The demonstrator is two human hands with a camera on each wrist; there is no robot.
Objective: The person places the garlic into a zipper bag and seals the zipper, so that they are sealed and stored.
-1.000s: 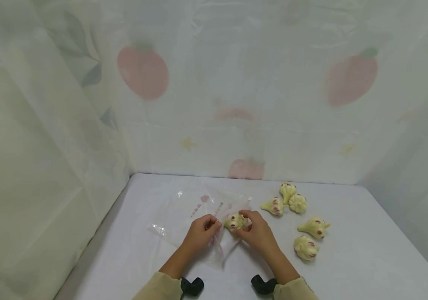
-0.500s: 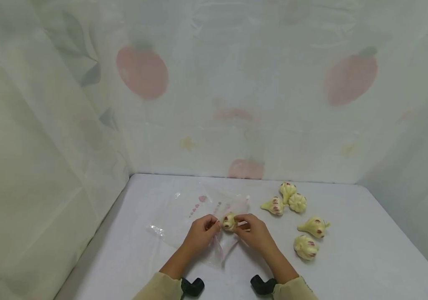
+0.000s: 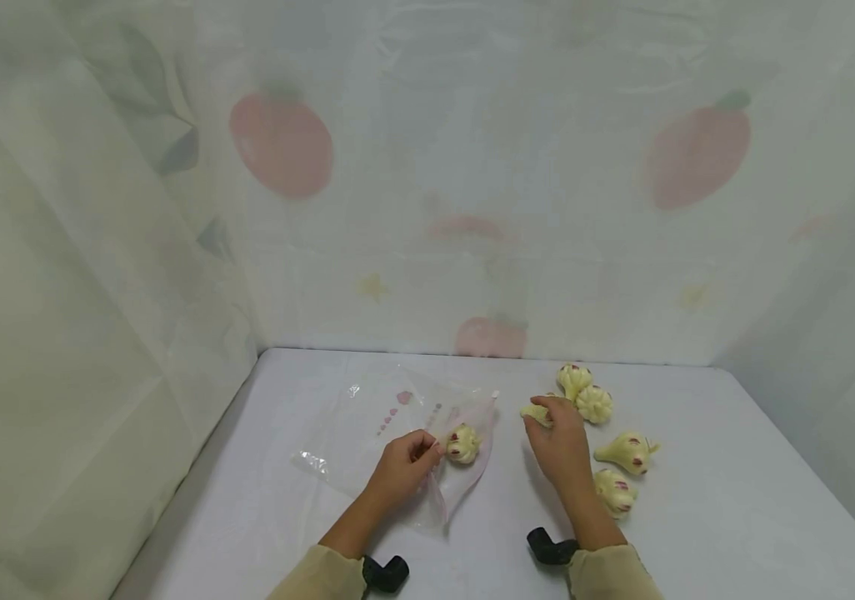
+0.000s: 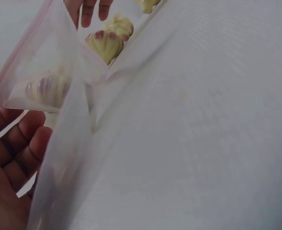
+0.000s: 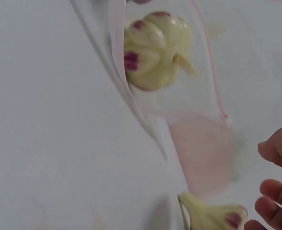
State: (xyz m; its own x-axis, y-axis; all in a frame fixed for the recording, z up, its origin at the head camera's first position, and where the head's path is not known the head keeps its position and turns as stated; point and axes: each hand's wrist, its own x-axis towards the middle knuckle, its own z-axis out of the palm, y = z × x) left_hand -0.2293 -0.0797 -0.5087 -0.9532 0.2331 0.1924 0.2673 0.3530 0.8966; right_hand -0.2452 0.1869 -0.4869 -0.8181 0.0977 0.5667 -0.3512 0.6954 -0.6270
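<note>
A clear zip bag (image 3: pixel 390 421) with a pink seal lies on the white table (image 3: pixel 697 517). My left hand (image 3: pixel 427 450) pinches its mouth edge. One toy garlic bulb (image 3: pixel 462 443) sits just inside the mouth, and it shows through the plastic in the left wrist view (image 4: pixel 47 88) and the right wrist view (image 5: pixel 155 48). My right hand (image 3: pixel 547 412) has relaxed fingers reaching over a loose garlic bulb (image 3: pixel 535 411), whose tip the fingertips (image 5: pixel 270 206) almost touch. The same bulb (image 5: pixel 212 215) lies at the bottom of the right wrist view.
Several more garlic bulbs lie to the right: two together at the back (image 3: pixel 585 393), one (image 3: pixel 628 452) beyond my right wrist, one (image 3: pixel 612 490) beside the forearm. A fruit-print curtain (image 3: pixel 472 208) encloses the back and both sides.
My right hand let go of the garlic bulb inside the bag mouth and moved right to a loose bulb. My left hand kept its pinch on the bag.
</note>
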